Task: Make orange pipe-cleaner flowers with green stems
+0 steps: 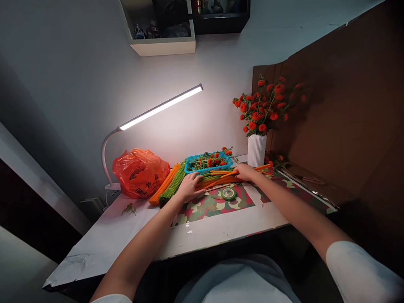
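My left hand (190, 186) lies at the left end of a loose row of orange and green pipe cleaners (217, 181), its thumb spread away from the fingers. At the right part of the same row, my right hand (245, 172) has its fingers closed around some orange pipe cleaners; its fingertips are partly hidden. A roll of green tape (228, 194) lies in front of the row, between my hands. Just behind it stands a blue basket (193, 168) with red-orange flowers (210, 162) on green stems.
Thick orange (164, 185) and green bundles (173, 183) lie left of my left hand, beside a red plastic bag (140, 172). A lit lamp (162, 107) reaches overhead. A white vase (256, 150) of red-orange flowers stands back right. Pliers-like tool handles (311, 180) lie far right.
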A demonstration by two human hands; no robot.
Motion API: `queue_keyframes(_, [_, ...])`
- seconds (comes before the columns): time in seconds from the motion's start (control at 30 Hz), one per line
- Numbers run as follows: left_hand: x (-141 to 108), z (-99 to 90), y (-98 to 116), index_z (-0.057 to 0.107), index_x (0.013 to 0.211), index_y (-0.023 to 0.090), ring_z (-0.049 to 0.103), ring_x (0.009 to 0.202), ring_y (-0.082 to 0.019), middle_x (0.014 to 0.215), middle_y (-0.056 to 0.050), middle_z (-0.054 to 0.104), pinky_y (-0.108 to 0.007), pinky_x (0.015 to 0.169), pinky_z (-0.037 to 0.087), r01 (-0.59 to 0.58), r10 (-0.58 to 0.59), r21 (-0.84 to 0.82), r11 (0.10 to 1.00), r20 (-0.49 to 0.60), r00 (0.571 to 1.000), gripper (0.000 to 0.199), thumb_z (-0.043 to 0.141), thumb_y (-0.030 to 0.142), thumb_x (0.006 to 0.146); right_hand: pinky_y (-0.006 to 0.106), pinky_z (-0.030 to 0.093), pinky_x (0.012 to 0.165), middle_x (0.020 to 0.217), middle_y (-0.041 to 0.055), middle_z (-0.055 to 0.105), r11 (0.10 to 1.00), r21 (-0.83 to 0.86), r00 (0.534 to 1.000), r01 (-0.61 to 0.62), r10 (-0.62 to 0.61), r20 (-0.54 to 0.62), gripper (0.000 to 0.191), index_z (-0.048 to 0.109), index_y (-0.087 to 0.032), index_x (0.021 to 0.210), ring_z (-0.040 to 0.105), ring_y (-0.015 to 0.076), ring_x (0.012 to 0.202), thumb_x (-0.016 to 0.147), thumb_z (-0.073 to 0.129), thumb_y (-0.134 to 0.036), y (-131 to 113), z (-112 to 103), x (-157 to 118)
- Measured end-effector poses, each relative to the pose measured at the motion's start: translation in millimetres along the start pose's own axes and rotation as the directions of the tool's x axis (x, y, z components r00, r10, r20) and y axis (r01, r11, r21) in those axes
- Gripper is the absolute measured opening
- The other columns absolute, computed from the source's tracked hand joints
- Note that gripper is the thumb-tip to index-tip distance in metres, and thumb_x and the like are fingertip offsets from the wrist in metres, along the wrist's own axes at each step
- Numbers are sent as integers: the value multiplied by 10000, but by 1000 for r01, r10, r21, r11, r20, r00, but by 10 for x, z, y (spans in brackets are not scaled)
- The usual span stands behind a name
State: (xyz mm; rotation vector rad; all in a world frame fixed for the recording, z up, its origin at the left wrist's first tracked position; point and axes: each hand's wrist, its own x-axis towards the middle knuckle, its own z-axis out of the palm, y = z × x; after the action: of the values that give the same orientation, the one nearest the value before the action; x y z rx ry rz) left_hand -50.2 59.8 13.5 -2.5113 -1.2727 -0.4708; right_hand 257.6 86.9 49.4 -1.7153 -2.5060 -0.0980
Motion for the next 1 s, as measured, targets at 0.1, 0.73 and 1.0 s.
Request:
queue_keyframes(0.1, [54,12,68,415,1339,212,457,1220,-300,1334,-132,489,-449,1037,315,20,-20,-5,1000,82,996,596,576,430,808,288,422,669,962,89,681,1000,-25,998,-13,12,-55,189,705,-244,922,623,255,893,790,569,-241,-6,-109,36])
queue_keyframes(0.73, [423,-18,-81,700,996,265,644,914,-217,999,-55,710,-268,699,487,257,-260,40,966,129,957,289,440,261,871,320,447,682,973,156,685,998,-54,994,-34,39,98,216,714,-183,904,633,277,869,811,525,-138,-167,46,363])
queue_keyframes(1.0, [334,-8,-177,732,979,288,648,917,-217,1019,-23,718,-265,723,508,234,-234,21,972,156,960,271,501,270,838,298,394,725,1064,114,659,996,-53,998,66,-67,-19,255,596,-198,1074,598,259,949,887,428,-235,-131,45,224])
